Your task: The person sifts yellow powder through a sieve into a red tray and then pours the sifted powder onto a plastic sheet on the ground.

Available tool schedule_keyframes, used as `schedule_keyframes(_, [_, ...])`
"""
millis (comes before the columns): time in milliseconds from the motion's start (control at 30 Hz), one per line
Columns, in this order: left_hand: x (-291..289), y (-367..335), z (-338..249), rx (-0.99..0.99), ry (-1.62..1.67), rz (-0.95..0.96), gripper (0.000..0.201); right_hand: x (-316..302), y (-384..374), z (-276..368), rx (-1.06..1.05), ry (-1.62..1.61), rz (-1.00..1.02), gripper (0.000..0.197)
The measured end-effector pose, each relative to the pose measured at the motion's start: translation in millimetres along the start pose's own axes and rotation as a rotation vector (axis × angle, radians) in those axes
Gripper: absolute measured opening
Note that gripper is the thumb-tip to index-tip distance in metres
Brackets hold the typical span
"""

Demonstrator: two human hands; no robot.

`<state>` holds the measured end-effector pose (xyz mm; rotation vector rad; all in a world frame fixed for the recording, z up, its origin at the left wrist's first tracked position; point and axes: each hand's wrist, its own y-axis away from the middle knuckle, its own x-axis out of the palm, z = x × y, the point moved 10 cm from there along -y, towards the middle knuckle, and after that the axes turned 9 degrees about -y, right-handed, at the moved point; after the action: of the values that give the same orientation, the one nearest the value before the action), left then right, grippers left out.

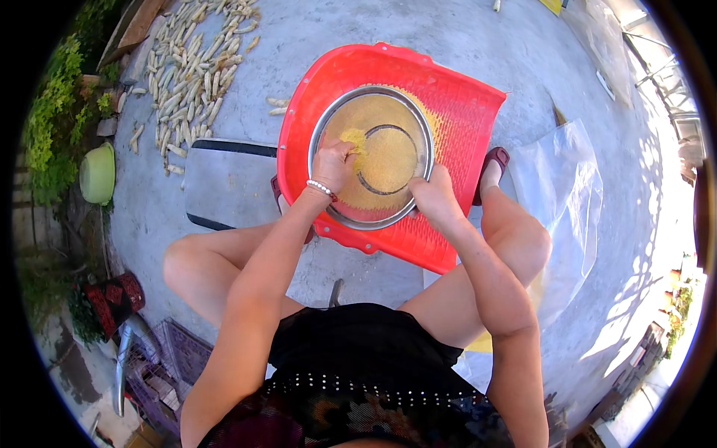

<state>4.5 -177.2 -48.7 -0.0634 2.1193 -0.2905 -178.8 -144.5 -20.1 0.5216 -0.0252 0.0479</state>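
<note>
A round metal sieve (426, 125) holds fine yellow grain (392, 160) and rests inside a red plastic dustpan-shaped scoop (478, 112). My left hand (334, 166), a beaded bracelet at its wrist, is over the left part of the sieve. Its fingers are curled around a handful of bright yellow grain, some of it showing at the fingertips. With my right hand (435, 196) I grip the sieve's rim at the lower right, thumb on top. A dark curved line runs through the grain in the sieve. More grain lies in the scoop behind the sieve.
Many corn cobs (190, 82) are spread on the concrete floor at the far left. A grey board with black edges (231, 183) lies left of the scoop. Clear plastic sheeting (564, 201) is on the right. A green basin (98, 173) and purple crate (175, 355) stand left.
</note>
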Motion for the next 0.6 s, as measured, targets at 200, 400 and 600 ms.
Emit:
schedule_keyframes(200, [35.9, -2.3, 6.5, -0.051, -0.091, 0.087, 0.011, 1.2, 4.7, 7.2, -0.026, -0.039, 0.022, 0.014])
schedule_keyframes(400, [22.3, -0.2, 10.5, -0.175, 0.030, 0.031, 0.007, -20.5, -0.3, -7.9, 0.051, -0.002, -0.031, 0.032])
schedule_keyframes(600, [-41.3, 19.2, 56.2, -0.412, 0.135, -0.132, 0.009, -35.6, -10.7, -12.2, 0.025, 0.075, -0.097, 0.017])
